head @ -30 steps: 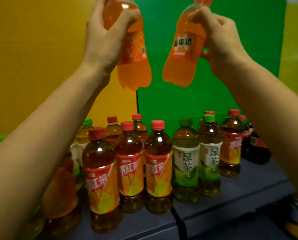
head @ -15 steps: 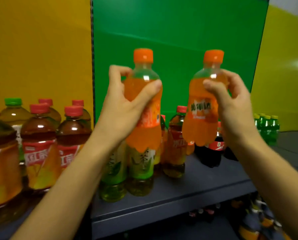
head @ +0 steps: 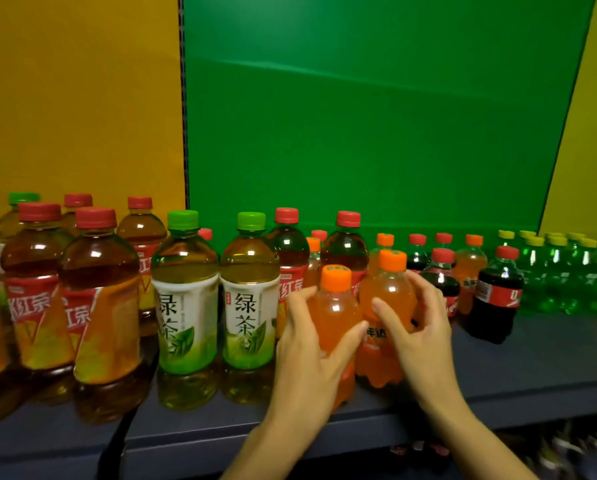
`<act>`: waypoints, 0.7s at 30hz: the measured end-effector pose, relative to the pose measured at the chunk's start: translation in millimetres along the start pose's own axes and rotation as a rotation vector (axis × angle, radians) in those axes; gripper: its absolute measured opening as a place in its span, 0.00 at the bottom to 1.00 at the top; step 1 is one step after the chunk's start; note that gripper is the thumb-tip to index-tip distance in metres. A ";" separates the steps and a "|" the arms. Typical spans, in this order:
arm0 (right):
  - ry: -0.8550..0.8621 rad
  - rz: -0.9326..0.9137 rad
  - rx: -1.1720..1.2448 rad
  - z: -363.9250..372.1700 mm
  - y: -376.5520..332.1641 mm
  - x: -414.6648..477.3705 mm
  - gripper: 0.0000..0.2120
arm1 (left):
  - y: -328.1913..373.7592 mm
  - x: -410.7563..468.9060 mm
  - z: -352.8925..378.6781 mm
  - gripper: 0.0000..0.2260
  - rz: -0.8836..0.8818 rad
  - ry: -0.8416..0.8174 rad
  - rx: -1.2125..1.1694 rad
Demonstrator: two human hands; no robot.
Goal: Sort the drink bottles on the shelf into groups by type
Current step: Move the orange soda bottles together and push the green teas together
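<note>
Two small orange soda bottles stand side by side on the dark grey shelf (head: 518, 362), near its front edge. My left hand (head: 307, 355) grips the left orange bottle (head: 335, 306) around its body. My right hand (head: 418, 327) holds the right orange bottle (head: 388, 292), fingers curled round it. Both bottles are upright with orange caps. Just left of them stand two green tea bottles (head: 248, 306) with green caps. Red-capped iced tea bottles (head: 99, 306) fill the left end.
Behind my hands are more iced tea, small cola bottles (head: 497, 296) and other orange sodas (head: 470, 271). Several small green soda bottles (head: 567, 271) with yellow caps cluster at the far right. Yellow and green panels back the shelf. A lower shelf shows below.
Both hands have come down from chest height and brought the two orange bottles onto the shelf, right of the green teas. The view has shifted a little to the left.
</note>
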State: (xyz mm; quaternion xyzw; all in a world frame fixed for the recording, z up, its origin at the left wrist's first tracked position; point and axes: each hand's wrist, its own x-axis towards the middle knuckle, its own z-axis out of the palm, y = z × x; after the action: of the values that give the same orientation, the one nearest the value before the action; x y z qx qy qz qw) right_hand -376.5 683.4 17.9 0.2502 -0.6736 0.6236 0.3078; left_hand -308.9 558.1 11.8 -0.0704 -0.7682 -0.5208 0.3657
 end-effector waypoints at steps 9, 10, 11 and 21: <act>-0.085 0.072 -0.035 1.9 31.4 4.9 0.26 | -20.3 10.1 27.2 0.34 0.029 0.099 0.107; -0.107 0.073 -0.045 0.6 33.1 6.2 0.27 | -20.5 11.5 27.9 0.35 0.035 0.101 0.121; -0.129 0.076 -0.054 -0.7 34.6 8.0 0.28 | -20.4 12.9 28.2 0.36 0.036 0.103 0.134; -0.217 -0.222 -0.258 -15.7 -11.3 45.4 0.29 | 9.3 11.3 18.1 0.27 0.349 0.234 0.431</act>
State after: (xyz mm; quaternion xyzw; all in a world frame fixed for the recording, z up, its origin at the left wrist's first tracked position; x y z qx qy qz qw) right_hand -397.9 700.0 59.1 0.3474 -0.7454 0.4638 0.3296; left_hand -321.3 574.7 22.5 -0.0616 -0.7901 -0.2796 0.5420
